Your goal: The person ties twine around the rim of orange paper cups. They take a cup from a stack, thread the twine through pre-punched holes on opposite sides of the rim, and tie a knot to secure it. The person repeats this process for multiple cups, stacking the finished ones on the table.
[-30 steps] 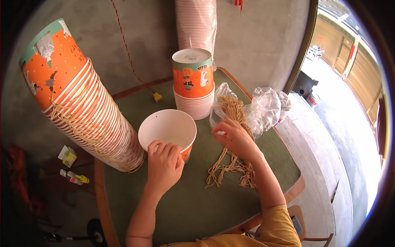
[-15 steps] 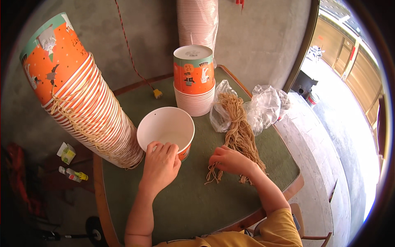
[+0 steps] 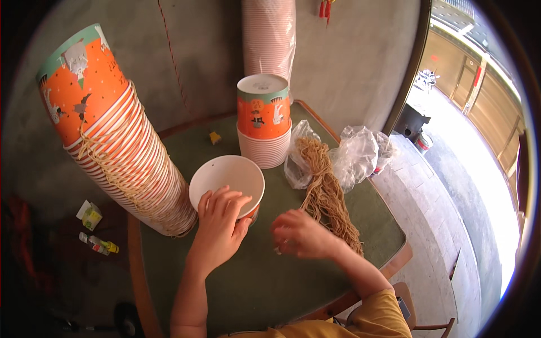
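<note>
A white-lined paper bucket (image 3: 227, 169) with an orange printed outside stands upright, mouth up, in the middle of the table. My left hand (image 3: 218, 228) has its fingers over the near rim and its thumb by the outer wall, holding the bucket. My right hand (image 3: 301, 234), smeared by motion, is curled to the right of the bucket. A pale bit of string (image 3: 277, 250) shows under its fingertips. Beside that hand lies a bundle of tan string (image 3: 324, 186), tied near its far end.
On the left leans a tall stack of nested buckets (image 3: 135, 152) draped with string. Behind stand a shorter upside-down stack (image 3: 264, 121) and a plastic-wrapped stack (image 3: 269, 36). Clear plastic bags (image 3: 355, 158) lie near the right edge of the green table (image 3: 248, 293). A yellow plug (image 3: 214, 137) lies at the back.
My right hand has moved left, away from the string bundle, and the loose strands under it have left the table. My left hand's fingers have loosened and spread at the bucket rim.
</note>
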`<action>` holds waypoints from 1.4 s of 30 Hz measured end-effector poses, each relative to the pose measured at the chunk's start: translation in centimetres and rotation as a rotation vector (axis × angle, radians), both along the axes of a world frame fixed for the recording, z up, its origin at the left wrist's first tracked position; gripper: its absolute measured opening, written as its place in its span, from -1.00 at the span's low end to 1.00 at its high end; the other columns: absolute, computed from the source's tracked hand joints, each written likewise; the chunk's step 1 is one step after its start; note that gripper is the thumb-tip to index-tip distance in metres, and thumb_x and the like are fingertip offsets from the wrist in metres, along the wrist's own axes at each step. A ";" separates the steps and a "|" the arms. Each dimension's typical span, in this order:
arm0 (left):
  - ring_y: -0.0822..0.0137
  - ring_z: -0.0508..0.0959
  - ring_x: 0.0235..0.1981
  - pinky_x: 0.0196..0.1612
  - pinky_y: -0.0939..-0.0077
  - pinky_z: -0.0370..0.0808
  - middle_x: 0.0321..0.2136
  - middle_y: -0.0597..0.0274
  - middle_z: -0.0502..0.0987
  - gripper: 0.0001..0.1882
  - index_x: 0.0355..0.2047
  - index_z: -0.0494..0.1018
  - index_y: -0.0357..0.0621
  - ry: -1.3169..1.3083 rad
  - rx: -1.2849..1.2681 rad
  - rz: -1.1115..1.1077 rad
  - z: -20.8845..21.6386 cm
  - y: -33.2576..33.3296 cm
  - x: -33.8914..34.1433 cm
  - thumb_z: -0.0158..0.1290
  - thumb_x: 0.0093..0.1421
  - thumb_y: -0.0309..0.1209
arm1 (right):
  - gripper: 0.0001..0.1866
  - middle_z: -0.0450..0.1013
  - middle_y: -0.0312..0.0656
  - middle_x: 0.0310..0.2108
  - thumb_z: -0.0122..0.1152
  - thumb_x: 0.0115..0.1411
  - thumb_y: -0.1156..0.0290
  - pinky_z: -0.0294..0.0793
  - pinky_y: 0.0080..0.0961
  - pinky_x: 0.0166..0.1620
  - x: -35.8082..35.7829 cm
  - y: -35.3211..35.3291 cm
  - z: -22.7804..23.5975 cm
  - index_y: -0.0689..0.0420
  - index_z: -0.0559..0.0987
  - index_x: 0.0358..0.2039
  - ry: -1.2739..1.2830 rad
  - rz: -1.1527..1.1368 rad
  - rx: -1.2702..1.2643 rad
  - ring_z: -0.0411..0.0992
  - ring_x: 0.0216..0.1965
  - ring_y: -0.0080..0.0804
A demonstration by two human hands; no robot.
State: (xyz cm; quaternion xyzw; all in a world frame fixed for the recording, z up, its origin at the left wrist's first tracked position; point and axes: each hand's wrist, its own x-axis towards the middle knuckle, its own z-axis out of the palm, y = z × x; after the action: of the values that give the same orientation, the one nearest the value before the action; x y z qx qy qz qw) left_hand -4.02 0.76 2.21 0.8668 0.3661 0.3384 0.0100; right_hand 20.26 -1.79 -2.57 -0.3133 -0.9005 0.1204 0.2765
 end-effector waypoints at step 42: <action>0.22 0.54 -0.54 -0.42 0.40 0.47 -0.54 0.15 0.51 -0.89 -0.21 0.37 -0.22 -0.315 -0.605 -0.092 -0.4 -1.7 0.9 -0.03 0.38 -0.43 | -0.62 0.44 -0.08 -0.07 0.21 0.29 0.38 0.52 -0.38 -0.21 -4.6 -0.3 2.7 0.21 0.43 0.09 0.575 -0.124 -0.389 0.52 -0.24 -0.30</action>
State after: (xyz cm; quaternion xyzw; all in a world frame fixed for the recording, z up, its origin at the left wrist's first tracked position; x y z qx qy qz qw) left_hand -3.14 -0.90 1.79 0.7772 0.4043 0.3436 0.3382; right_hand 15.64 -2.10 0.16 -0.3675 -0.7252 0.3561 0.4606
